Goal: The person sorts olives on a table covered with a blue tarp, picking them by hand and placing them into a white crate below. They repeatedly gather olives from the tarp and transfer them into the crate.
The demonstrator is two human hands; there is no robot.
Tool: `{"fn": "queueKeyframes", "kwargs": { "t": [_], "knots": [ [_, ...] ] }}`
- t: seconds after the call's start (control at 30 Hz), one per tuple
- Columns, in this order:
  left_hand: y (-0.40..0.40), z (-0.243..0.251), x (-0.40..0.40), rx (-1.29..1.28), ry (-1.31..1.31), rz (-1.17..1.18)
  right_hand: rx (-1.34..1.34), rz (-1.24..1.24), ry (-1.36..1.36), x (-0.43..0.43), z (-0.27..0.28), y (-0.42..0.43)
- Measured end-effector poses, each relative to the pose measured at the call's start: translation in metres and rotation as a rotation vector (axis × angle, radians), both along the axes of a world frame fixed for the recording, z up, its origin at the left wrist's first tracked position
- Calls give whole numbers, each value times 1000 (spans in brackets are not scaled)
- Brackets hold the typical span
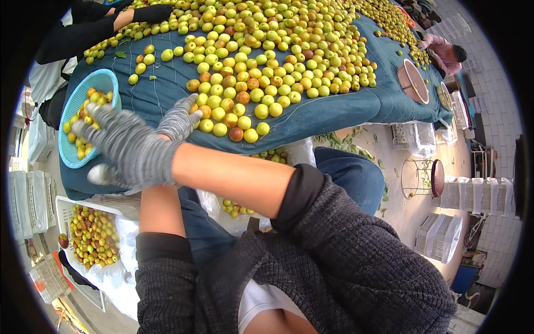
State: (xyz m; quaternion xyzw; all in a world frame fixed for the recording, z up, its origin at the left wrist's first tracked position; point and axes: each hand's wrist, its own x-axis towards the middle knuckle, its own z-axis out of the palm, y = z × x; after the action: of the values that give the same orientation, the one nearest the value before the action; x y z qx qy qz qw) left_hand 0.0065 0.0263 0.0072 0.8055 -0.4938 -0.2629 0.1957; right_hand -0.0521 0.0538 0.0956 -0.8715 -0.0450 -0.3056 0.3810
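Observation:
Both hands wear grey knitted gloves. My right arm crosses over my left forearm, and my right hand (129, 146), blurred, has its fingers spread at the near side of a light-blue plastic basket (116, 89) partly filled with fruit. No fruit shows in that hand. My left hand (179, 119) lies at the left edge of a heap of yellow-green, partly reddish jujubes (250, 83). A jujube shows between its thumb and fingers; whether it is gripped is unclear. The heap spreads over a dark blue-green cloth (333, 108). Some jujubes lie apart near the basket.
A plastic-lined white crate (62, 204) of jujubes stands below left; one reddish fruit (63, 241) is at its outer side. Another person's black-gloved hand (152, 13) reaches over the heap. A pink basket (413, 81) and a person in pink (444, 52) are at right.

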Motion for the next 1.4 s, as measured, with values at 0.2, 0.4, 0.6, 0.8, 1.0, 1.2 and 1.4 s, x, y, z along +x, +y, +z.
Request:
{"fn": "queueKeyframes", "kwargs": {
  "t": [0.2,0.4,0.6,0.8,1.0,1.2,1.4],
  "knots": [
    [-7,-8,4,-10,-174,-10,-387,-861,692,-147,-86,-192],
    [-17,6,-9,94,-90,11,-395,-306,911,-196,-88,-178],
    [-19,5,5,-23,-29,125,63,-725,666,-241,-63,-242],
    [-28,-2,-6,82,70,31,-136,-546,897,-222,-77,-246],
    [-36,4,-17,118,312,-53,-17,-480,874,-199,-76,-228],
    [-38,9,-35,71,479,-335,-64,-273,822,-190,-86,-188],
    [-34,26,-43,132,827,-470,62,-148,945,-194,-73,-196]
  ]
}}
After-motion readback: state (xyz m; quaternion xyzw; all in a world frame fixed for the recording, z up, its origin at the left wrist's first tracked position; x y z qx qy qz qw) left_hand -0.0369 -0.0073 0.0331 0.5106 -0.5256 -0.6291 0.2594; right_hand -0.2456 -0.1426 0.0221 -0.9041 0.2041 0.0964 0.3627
